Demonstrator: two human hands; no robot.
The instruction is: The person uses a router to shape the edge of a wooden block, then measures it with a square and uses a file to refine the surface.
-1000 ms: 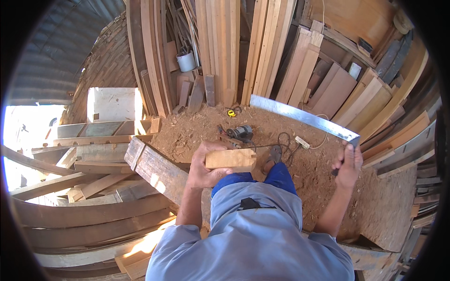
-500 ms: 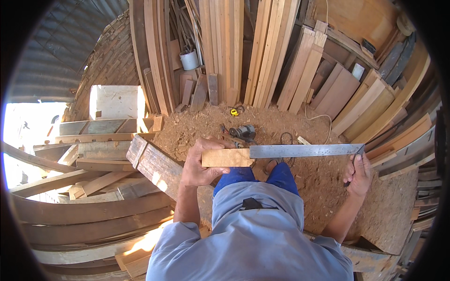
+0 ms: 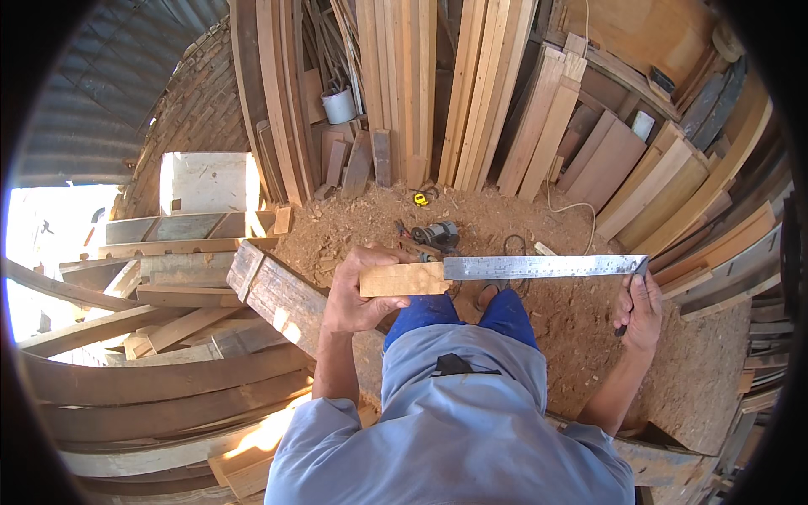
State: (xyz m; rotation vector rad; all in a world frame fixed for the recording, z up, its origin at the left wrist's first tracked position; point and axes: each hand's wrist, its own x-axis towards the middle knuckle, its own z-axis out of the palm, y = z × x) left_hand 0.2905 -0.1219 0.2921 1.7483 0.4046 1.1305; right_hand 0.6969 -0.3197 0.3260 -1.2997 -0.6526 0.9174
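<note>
My left hand (image 3: 358, 290) is closed round a short light-brown wooden block (image 3: 404, 280), thumb along its near side and fingers over its far side. Out to the right, my right hand (image 3: 641, 310) grips the dark handle of a try square (image 3: 543, 267). The steel blade runs leftward, almost level, and its left end meets or overlaps the right end of the block. Whether the blade lies on the block or just against it, I cannot tell. Most of the square's handle is hidden by my fingers.
On the sawdust-covered ground (image 3: 581, 311) beyond my knees lie a grey power tool (image 3: 436, 235) and a yellow tape measure (image 3: 420, 199). A worn plank (image 3: 278, 295) slants at my left. Tall boards (image 3: 396, 93) lean at the back, and stacked timber (image 3: 168, 379) fills the left.
The block and the try square have shifted slightly left together. The blade's face now catches more light, showing its markings more brightly. Both hands keep their hold.
</note>
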